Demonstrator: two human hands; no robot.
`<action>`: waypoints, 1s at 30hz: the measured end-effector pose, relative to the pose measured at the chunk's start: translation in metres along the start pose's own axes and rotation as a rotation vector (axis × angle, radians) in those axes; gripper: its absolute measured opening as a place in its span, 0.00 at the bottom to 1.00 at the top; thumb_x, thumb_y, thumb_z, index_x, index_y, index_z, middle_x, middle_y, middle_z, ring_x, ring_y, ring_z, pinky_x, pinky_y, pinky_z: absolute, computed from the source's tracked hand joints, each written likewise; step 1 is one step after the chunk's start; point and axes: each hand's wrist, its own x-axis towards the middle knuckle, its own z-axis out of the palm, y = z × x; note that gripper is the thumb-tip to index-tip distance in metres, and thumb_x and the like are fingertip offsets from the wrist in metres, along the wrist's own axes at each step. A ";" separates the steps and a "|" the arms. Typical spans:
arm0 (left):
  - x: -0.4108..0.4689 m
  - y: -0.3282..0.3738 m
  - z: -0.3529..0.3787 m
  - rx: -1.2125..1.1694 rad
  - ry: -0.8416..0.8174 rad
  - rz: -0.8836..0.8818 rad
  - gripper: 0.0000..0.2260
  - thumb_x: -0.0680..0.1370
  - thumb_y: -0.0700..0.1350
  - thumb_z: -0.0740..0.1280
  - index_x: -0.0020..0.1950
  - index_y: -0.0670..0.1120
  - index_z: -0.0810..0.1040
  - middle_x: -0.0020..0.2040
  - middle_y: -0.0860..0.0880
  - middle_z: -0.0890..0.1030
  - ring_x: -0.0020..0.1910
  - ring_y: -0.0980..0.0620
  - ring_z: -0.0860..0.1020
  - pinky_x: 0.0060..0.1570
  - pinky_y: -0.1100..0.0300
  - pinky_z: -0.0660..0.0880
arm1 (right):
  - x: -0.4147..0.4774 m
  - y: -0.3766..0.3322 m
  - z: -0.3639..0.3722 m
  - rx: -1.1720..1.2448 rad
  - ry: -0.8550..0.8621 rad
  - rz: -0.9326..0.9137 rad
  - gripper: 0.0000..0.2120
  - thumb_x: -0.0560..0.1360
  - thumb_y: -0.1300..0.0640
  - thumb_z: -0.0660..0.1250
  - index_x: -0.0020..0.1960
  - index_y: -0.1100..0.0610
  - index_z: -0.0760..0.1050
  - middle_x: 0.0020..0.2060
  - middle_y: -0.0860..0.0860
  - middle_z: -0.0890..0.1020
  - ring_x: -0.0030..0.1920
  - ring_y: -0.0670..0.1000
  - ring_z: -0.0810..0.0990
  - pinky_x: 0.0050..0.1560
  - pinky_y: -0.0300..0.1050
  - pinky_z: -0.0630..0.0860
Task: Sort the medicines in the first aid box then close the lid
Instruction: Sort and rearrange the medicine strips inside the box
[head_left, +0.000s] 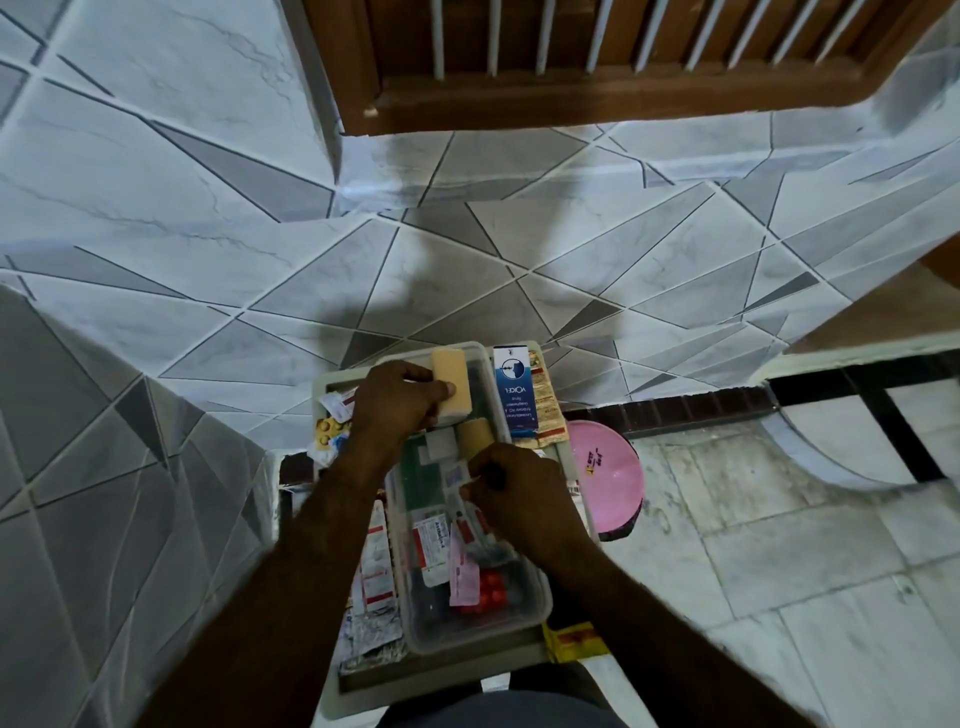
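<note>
Nearest to me, a yellow packet (574, 640) pokes out from under the near right corner of the clear plastic box (540, 597), and foil blister strips (370, 635) lie on the tray (441, 670) just left of that corner. Inside the near end of the box sit a red blister pack (491, 591), a pink sachet (464, 574) leaning across it, and a white and red medicine carton (432, 545) beside them.

My right hand (522, 499) hovers over the middle of the box, thumb and forefinger pinched shut on a small thin strip (462, 477); it is partly hidden by my fingers, so I cannot say for sure what it is. Just beyond it a tan bandage roll (475, 435) lies in the box.

My left hand (397, 402) reaches over the far end of the box and is closed around a pale yellow block (452, 385), thumb pressed on its front face, holding it upright above the far compartment.

Left of that hand, loose packets and a card of yellow tablets (328, 430) rest on the tray. To the right of the box lies a blue and white carton (513, 389), with orange sachets (546, 408) beside it. A pink lid (605, 475) rests on the floor past the tray's right edge.
</note>
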 end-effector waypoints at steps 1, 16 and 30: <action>0.001 -0.002 0.000 0.014 -0.007 -0.001 0.17 0.71 0.45 0.75 0.58 0.42 0.79 0.40 0.48 0.81 0.44 0.45 0.83 0.50 0.47 0.82 | 0.000 0.001 0.002 0.002 -0.011 0.004 0.08 0.75 0.55 0.69 0.54 0.53 0.78 0.51 0.51 0.83 0.44 0.49 0.83 0.50 0.50 0.82; 0.013 -0.004 0.014 0.085 0.016 0.058 0.07 0.68 0.47 0.76 0.37 0.53 0.78 0.42 0.43 0.85 0.44 0.44 0.84 0.51 0.46 0.81 | -0.004 -0.003 0.023 -0.199 -0.063 -0.077 0.10 0.77 0.58 0.65 0.58 0.56 0.77 0.53 0.53 0.84 0.49 0.51 0.82 0.47 0.39 0.75; 0.013 -0.012 0.029 0.495 -0.102 0.369 0.24 0.72 0.49 0.73 0.66 0.48 0.73 0.60 0.46 0.80 0.59 0.46 0.78 0.59 0.55 0.73 | -0.008 0.004 0.026 -0.185 -0.065 -0.091 0.12 0.77 0.59 0.65 0.60 0.56 0.75 0.52 0.54 0.83 0.47 0.52 0.82 0.41 0.35 0.72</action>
